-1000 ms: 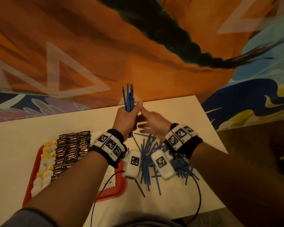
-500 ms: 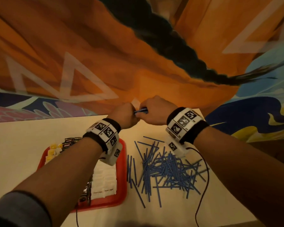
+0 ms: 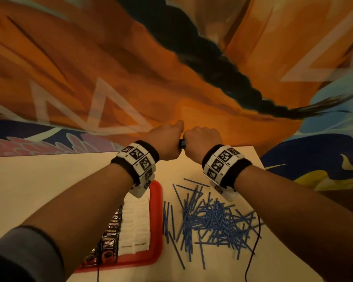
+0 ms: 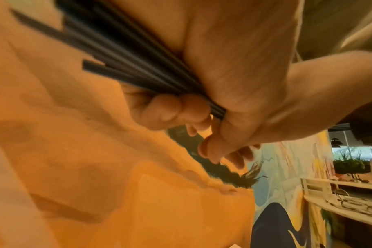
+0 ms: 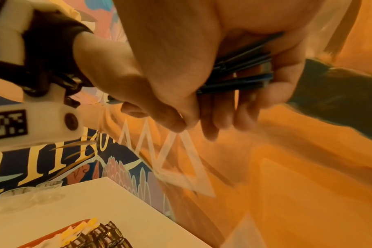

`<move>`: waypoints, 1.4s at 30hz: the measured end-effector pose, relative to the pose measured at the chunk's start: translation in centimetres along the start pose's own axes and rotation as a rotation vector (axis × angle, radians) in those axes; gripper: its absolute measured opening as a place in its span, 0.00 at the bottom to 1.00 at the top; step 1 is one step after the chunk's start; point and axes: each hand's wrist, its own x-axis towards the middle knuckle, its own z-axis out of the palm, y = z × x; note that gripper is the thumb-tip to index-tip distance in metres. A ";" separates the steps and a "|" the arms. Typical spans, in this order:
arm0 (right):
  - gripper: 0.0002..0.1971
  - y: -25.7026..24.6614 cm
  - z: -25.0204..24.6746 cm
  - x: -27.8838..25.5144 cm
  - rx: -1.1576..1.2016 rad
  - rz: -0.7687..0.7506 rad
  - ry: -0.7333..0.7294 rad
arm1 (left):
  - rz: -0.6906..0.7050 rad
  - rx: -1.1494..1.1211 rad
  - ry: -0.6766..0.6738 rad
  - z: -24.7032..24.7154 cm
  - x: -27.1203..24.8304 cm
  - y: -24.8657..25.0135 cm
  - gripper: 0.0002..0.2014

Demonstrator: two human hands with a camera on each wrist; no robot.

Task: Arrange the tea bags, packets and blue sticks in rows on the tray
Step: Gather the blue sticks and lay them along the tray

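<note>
Both hands are raised above the table's far edge, side by side, and grip one bundle of blue sticks [image 3: 182, 143] held level between them. My left hand [image 3: 165, 139] curls round one end of the bundle [image 4: 125, 55]; my right hand [image 3: 202, 141] curls round the other end [image 5: 242, 70]. A loose pile of blue sticks [image 3: 210, 218] lies on the table under my right forearm. The red tray [image 3: 157, 220] sits left of the pile, with white packets [image 3: 135, 222] and dark packets [image 3: 110, 235] in rows; my left forearm hides most of it.
The white table [image 3: 49, 180] stands against a painted orange and blue wall. Two small clear cups [image 5: 30, 193] stand at the table's far left. A black cable [image 3: 253, 247] trails from the right wrist across the stick pile. Shelving [image 4: 340, 201] appears off to the right.
The bundle stood upright in my left hand a second ago; my right hand has since closed on it, and both hands have lifted it level, farther from me. The head view has tilted up.
</note>
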 end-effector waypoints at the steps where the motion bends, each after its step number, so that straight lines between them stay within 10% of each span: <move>1: 0.06 0.0 0.1 0.1 0.006 0.005 0.005 | -0.006 0.011 0.017 0.0 -0.1 -0.1 0.21; 9: 0.09 0.6 1.8 -0.2 0.075 0.048 -0.004 | -0.036 -0.167 0.040 -0.4 -2.2 -2.0 0.25; 14: 0.07 1.4 1.9 -0.7 0.136 0.118 0.017 | -0.183 -1.302 0.144 1.0 -4.9 -3.2 0.16; 17: 0.06 0.5 2.0 -0.9 0.163 0.101 0.007 | -0.213 -1.595 0.177 2.9 -4.8 -1.9 0.10; 42: 0.15 1.8 1.1 -2.8 0.222 -0.096 -0.107 | -0.277 -1.721 0.233 3.9 -5.2 -0.7 0.06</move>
